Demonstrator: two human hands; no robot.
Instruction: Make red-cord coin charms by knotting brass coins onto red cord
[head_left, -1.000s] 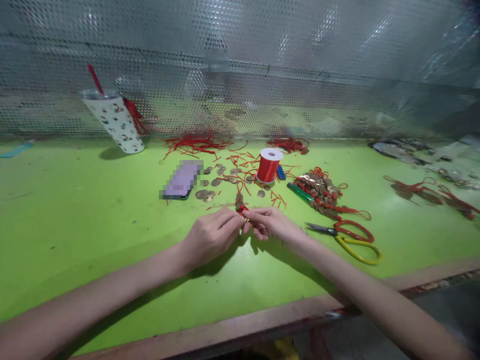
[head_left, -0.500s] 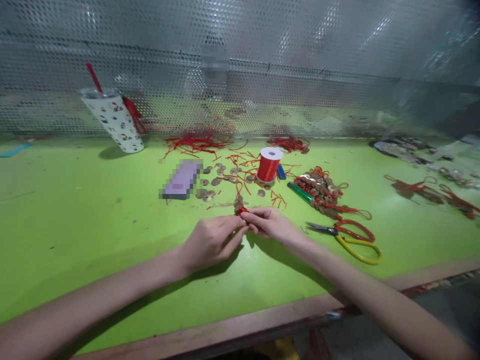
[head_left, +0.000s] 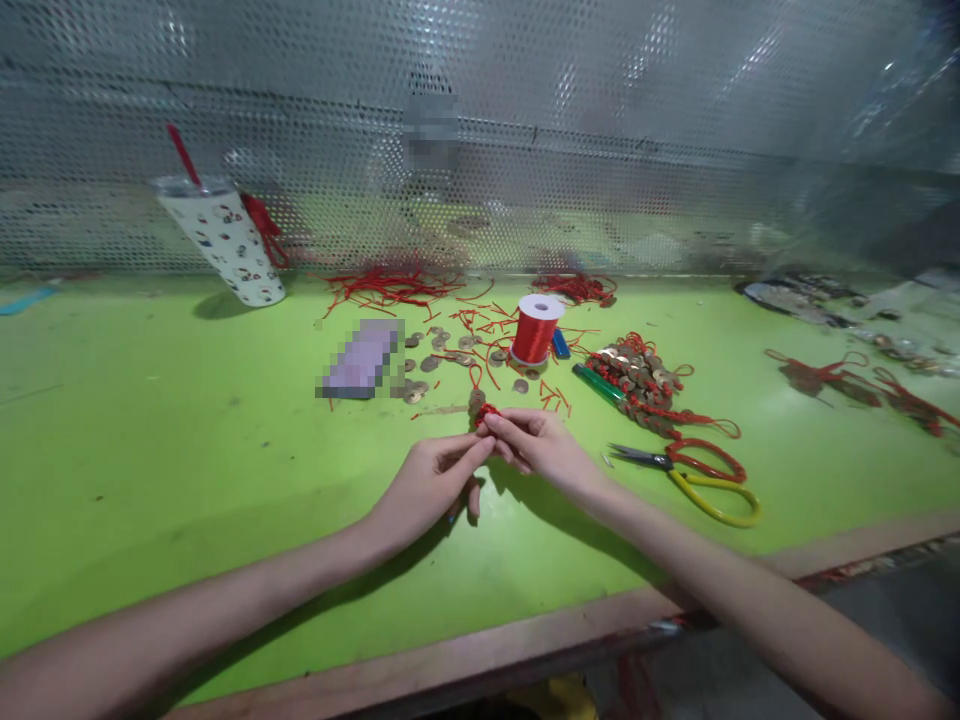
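While the right hand (head_left: 553, 455) pinches the red knot (head_left: 488, 411) of the coin string (head_left: 477, 401), in front of the spool (head_left: 533, 338) and slightly to its left, the left hand (head_left: 421, 490) shows its lower fingers more loosened than half a second ago — its thumb and forefinger meet close to the knot, but whether they grip cord, I cannot tell. The knot stays held, so the work on it seems still in progress.

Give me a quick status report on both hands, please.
Right hand pinching coin strand at its red knot. Left hand at same spot, grip unclear. Scissors off to the right, blocking neither hand.
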